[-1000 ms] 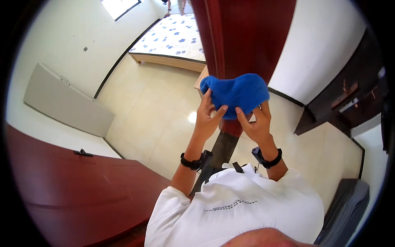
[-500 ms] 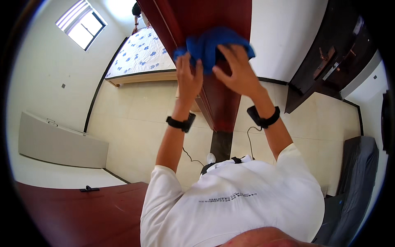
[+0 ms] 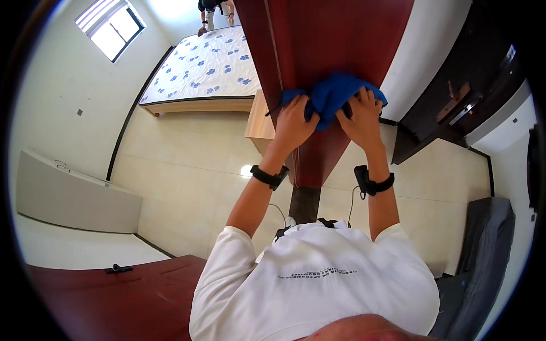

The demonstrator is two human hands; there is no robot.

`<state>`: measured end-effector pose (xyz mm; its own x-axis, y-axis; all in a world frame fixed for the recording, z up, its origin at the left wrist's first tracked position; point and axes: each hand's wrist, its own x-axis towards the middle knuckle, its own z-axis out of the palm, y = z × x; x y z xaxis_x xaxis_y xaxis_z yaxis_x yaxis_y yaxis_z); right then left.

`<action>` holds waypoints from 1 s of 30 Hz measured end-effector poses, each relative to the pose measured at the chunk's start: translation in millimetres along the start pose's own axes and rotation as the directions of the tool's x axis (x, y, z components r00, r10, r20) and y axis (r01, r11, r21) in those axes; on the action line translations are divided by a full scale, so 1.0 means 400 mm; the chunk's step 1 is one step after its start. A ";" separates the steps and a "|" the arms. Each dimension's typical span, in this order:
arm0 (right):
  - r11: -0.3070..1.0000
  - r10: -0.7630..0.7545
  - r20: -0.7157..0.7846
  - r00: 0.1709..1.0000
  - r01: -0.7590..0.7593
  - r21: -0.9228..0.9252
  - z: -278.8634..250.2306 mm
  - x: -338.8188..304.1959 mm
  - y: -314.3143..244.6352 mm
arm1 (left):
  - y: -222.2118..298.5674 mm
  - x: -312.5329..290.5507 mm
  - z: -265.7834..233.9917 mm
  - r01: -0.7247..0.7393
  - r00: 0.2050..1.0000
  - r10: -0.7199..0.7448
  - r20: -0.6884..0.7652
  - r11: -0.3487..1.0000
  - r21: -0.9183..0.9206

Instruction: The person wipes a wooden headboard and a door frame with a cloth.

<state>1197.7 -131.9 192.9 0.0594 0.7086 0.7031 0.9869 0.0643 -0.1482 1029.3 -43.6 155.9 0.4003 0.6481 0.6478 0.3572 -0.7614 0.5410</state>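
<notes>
A blue cloth [image 3: 335,96] is bunched against a glossy dark red door frame [image 3: 318,40], whose panel rises at the top middle. My left hand [image 3: 293,126] has its fingers curled into the cloth's left part, at the frame's left edge. On the right part, my right hand [image 3: 362,120] presses with bent fingers, holding the cloth against the wood. Both wrists carry black straps with small dark boxes, and a cable hangs by each forearm.
A bed with a blue-patterned mattress [image 3: 210,62] stands at the far left, where another person [image 3: 216,11] bends over it. Beside the frame is a wooden cabinet [image 3: 260,116]. A dark door [image 3: 455,85] stands at right, a red door [image 3: 119,295] at lower left.
Both hands and the cloth have shifted right and lower in the picture. My fingers, more spread before, are now curled into the cloth. The other person shows more beside the bed.
</notes>
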 end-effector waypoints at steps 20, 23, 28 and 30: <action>0.926 0.228 -0.134 0.964 -0.172 0.335 0.078 0.030 -0.153 | -0.109 0.048 -0.224 -0.034 0.993 -0.013 -0.114 0.914 -0.405; 0.931 0.249 -0.041 0.968 -0.228 0.286 0.188 -0.044 -0.114 | -0.163 -0.007 -0.180 0.019 0.998 -0.043 -0.051 0.916 -0.401; 0.945 0.260 0.096 0.961 -0.274 0.179 0.252 -0.121 -0.120 | -0.233 -0.069 -0.140 0.160 0.987 -0.141 0.076 0.913 -0.377; 0.915 0.307 0.150 0.940 -0.335 0.225 0.261 -0.130 -0.129 | -0.251 -0.077 -0.137 0.162 0.986 -0.140 0.087 0.921 -0.355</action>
<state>1128.2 -98.6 91.5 0.3365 0.7909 0.5111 0.8494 -0.0207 -0.5273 935.0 12.2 111.0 0.4184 0.7473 0.5162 0.0943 -0.6010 0.7936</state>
